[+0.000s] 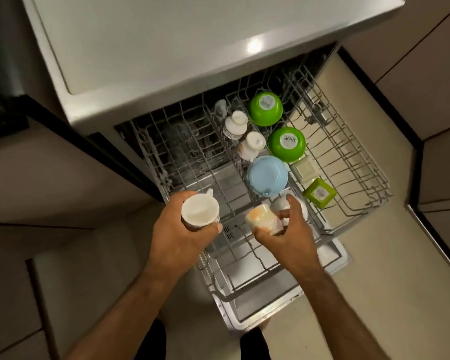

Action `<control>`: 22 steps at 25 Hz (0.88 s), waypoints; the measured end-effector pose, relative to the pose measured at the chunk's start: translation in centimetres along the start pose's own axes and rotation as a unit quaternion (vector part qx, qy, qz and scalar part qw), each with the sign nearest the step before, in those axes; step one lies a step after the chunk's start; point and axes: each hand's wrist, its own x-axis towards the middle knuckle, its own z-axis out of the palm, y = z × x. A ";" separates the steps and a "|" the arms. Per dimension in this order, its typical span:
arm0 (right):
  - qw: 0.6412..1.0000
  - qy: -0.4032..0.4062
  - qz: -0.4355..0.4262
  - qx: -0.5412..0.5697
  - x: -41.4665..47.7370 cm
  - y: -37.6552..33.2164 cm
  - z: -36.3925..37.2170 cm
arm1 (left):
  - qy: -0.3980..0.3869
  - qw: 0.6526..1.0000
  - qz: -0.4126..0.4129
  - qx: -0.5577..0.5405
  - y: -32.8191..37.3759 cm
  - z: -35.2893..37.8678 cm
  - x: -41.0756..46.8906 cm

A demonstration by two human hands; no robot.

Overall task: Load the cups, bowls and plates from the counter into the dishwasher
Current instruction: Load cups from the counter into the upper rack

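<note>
My left hand grips a white cup, mouth up, over the left side of the pulled-out wire rack. My right hand holds a white cup with orange print, tipped on its side, just above the rack's front middle. Behind it another white cup sits in the rack, partly hidden by my fingers. Upside down in the rack are a blue bowl, two green bowls and two white cups.
A pale square dish and a green square dish stand on the rack's right side. The grey counter top overhangs the dishwasher. The open door lies under the rack. Dark cabinets flank it on the left, beige floor on the right.
</note>
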 end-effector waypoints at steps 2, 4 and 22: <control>0.999 0.014 0.004 -0.048 0.9 0.4 1.1 | -0.006 1.000 -0.004 -0.016 -0.5 0.9 0.8; 0.993 0.030 0.010 -0.113 1.5 0.7 2.2 | -0.012 1.000 -0.005 -0.024 -0.9 1.7 1.4; 0.949 0.057 0.014 -0.310 1.8 2.8 4.6 | -0.059 0.995 -0.046 -0.060 -0.4 3.6 2.3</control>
